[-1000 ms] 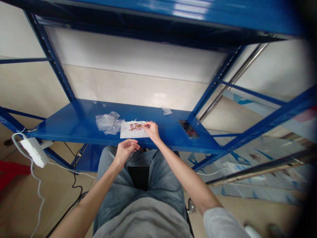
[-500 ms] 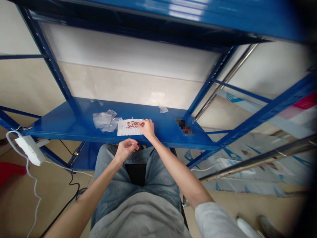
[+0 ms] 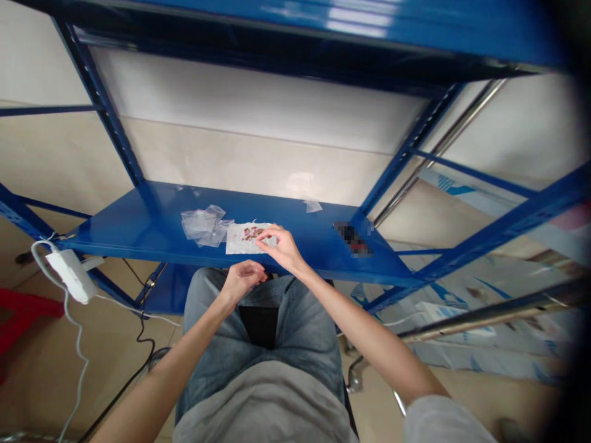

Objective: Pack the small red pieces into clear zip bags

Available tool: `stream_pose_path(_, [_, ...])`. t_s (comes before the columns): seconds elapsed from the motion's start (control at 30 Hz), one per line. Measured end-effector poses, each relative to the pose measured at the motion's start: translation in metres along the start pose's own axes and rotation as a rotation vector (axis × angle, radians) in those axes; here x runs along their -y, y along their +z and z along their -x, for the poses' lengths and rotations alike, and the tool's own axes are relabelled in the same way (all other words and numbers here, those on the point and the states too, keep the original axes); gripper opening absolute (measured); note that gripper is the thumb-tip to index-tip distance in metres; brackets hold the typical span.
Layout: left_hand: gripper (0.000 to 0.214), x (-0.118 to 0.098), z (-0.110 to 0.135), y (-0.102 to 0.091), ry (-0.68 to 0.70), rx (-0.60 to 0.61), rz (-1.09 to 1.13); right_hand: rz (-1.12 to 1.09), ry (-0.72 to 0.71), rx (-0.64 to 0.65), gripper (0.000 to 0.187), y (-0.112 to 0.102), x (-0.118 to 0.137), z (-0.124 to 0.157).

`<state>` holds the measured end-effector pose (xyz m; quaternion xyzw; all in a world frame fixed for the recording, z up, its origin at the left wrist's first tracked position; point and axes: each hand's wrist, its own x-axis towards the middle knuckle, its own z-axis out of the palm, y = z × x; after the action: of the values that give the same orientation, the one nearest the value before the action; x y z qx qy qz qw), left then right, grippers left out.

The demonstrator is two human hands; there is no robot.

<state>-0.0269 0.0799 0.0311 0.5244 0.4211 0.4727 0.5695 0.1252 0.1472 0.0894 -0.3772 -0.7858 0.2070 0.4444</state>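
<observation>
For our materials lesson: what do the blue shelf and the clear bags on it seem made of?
The blue shelf looks like painted sheet steel, glossy and smooth; the paint hides the metal, so that stays a guess. The clear bags look like thin plastic film: see-through, creased, shiny.

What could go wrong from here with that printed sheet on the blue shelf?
The thin white sheet with a red-brown print lies close to the front edge of the blue metal shelf, so the right hand might nudge it over. The loose clear plastic bags lying against its left side look light and could get dragged along or slide off too.
</observation>
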Motion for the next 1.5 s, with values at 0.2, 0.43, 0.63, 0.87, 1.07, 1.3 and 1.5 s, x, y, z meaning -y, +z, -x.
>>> stream_pose_path(0.2, [0.023,-0.006,0.002,0.002,-0.005,-0.012,0.039,-0.131,0.045,0.263,0.017,-0.003,-0.001,0.023])
stream_pose_path(0.43, [0.027,-0.008,0.007,0.000,-0.023,0.017,0.069,0.009,0.218,-0.154,0.014,0.006,-0.079,-0.029])
stream_pose_path(0.63, [0.030,-0.008,0.003,-0.002,-0.025,0.004,0.136,0.076,0.253,-0.183,0.012,0.017,-0.111,-0.034])
stream_pose_path(0.87, [0.028,-0.012,0.002,-0.003,-0.047,0.012,0.182,0.160,0.229,-0.154,0.008,0.019,-0.115,-0.026])
stream_pose_path(1.07, [0.029,-0.011,0.003,-0.002,-0.038,-0.002,0.171,0.158,0.246,-0.174,0.007,0.016,-0.103,-0.027])
stream_pose_path(1.3, [0.026,-0.013,0.008,-0.003,-0.018,-0.014,0.147,-0.110,0.191,-0.167,0.021,-0.003,-0.048,-0.023])
stream_pose_path(1.5, [0.024,-0.011,0.006,0.001,-0.019,-0.005,0.114,-0.174,0.070,0.236,0.022,-0.006,0.021,0.015])
